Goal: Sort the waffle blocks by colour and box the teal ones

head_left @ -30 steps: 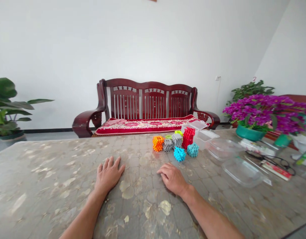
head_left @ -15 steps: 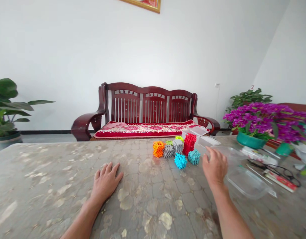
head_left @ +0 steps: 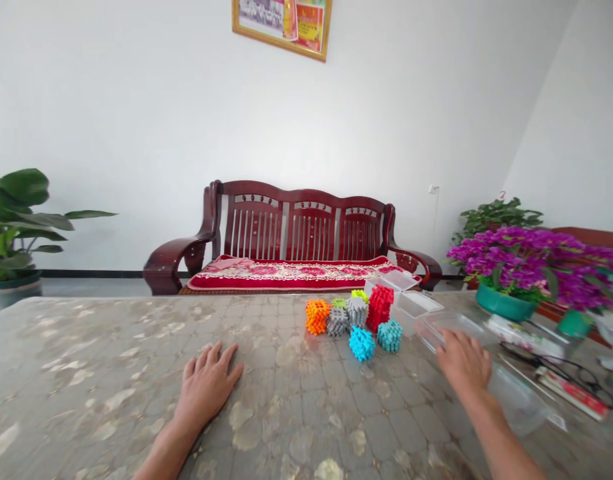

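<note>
My left hand lies flat on the marbled table, fingers spread and holding nothing. My right hand is out to the right, resting over the edge of a clear plastic container; its fingers curl downward and I cannot tell whether they grip it. A second clear container lies just right of that wrist. Between the hands, farther back, stands a cluster of studded blocks: orange, grey, red, light blue and teal.
More clear boxes stand behind the blocks. At the right are a pot of purple flowers, glasses and a red-edged booklet. Beyond the table stands a dark wooden bench with a red cushion; a leafy plant is at the left.
My right hand has left the table's middle and swung right, past the blocks, onto the clear container. My left hand has stayed flat. The view has tilted upward.
</note>
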Motion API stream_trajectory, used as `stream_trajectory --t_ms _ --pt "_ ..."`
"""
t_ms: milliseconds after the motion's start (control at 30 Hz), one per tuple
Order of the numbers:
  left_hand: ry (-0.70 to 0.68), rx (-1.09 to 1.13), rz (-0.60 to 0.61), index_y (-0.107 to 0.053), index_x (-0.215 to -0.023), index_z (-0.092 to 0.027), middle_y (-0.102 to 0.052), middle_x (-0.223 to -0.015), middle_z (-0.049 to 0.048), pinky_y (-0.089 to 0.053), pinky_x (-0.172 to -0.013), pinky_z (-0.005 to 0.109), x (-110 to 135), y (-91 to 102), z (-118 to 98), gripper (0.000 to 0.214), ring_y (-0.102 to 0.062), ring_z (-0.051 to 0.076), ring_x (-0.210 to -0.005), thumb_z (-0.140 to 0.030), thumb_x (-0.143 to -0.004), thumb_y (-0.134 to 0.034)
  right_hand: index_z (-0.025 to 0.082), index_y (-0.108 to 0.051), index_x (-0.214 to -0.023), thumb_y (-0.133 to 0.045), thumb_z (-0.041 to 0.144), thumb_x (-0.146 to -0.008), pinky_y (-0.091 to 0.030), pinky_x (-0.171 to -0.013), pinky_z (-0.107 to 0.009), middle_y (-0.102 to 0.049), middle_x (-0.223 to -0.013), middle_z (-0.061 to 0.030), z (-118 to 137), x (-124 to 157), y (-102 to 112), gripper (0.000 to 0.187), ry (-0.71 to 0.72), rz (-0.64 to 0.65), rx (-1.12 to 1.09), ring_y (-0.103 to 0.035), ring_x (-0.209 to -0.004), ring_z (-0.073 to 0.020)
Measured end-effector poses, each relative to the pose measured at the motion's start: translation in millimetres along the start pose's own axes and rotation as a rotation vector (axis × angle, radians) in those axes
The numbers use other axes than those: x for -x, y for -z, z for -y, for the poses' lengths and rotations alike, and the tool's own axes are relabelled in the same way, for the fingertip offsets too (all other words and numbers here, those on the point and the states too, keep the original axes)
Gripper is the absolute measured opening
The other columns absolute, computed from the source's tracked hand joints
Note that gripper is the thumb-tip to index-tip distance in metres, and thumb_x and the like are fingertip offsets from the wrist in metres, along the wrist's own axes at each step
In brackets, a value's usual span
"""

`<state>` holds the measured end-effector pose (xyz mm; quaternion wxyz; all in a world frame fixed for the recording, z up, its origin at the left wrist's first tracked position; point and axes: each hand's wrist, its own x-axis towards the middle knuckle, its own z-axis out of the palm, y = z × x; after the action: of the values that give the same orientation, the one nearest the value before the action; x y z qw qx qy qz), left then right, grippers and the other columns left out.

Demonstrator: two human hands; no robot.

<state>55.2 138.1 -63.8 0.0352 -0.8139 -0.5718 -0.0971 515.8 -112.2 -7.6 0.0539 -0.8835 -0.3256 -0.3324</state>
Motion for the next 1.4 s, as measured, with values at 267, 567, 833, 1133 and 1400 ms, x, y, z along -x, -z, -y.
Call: stream_trajectory --t_ms 267,567,833,1133,1400 --pt "0.008 -0.011 0.018 -0.055 -0.143 -0.027 -0.05 -0.152 0.0107 -0.026 -0.116 0.046 -0.3 0.5 -0.6 0.054 -0.04 0.03 -0.143 -0.043 -0.094 -0.039 0.026 -0.073 -0.109 -0.055 0.019 -0.09 -0.038 -0.071 -0.036 -0.067 -0.101 -0.0086 -13.7 3.7 1.4 0.028 0.058 -0.037 -0.015 -0.058 -0.089 -0.0253" --pt "0.006 0.009 0.031 -0.054 -0.143 -0.025 -0.049 -0.153 0.0122 -0.027 -0.117 0.048 -0.5 0.3 0.0 0.054 -0.038 0.031 -0.144 -0.043 -0.094 -0.04 0.025 -0.074 -0.106 -0.049 0.021 -0.093 -0.037 -0.068 -0.035 -0.066 -0.094 -0.0072 -25.1 7.7 -2.5 0.029 0.044 -0.15 -0.113 -0.058 -0.085 -0.0243" --pt "0.008 0.001 0.025 -0.055 -0.142 -0.025 -0.05 -0.152 0.012 -0.027 -0.117 0.047 0.3 3.0 -1.7 0.054 -0.038 0.031 -0.144 -0.042 -0.093 -0.041 0.019 -0.074 -0.104 -0.049 0.036 -0.097 -0.044 -0.077 -0.041 -0.066 -0.092 -0.0121 -9.9 21.5 53.1 0.032 0.055 -0.5 -0.413 -0.06 -0.086 -0.0274" --pt "0.001 0.17 0.014 -0.063 -0.134 -0.028 -0.056 -0.148 0.0061 -0.029 -0.117 0.05 -3.6 -1.5 5.0 0.047 -0.042 0.029 -0.142 -0.039 -0.095 -0.038 0.031 -0.07 -0.108 -0.061 0.019 -0.092 -0.056 -0.074 -0.027 -0.066 -0.091 -0.0034 92.6 80.5 112.3 0.022 0.603 -0.389 -1.019 -0.067 -0.085 -0.0169" --pt "-0.185 0.687 -0.008 -0.074 -0.117 -0.024 -0.072 -0.126 0.0053 -0.04 -0.113 0.043 -8.1 5.1 6.9 0.053 -0.06 0.027 -0.126 -0.048 -0.093 -0.033 0.024 -0.066 -0.103 -0.055 0.006 -0.091 -0.055 -0.081 -0.022 -0.065 -0.091 -0.0032 164.8 109.3 98.4 0.025 0.973 -0.108 -1.303 -0.066 -0.092 -0.0139"
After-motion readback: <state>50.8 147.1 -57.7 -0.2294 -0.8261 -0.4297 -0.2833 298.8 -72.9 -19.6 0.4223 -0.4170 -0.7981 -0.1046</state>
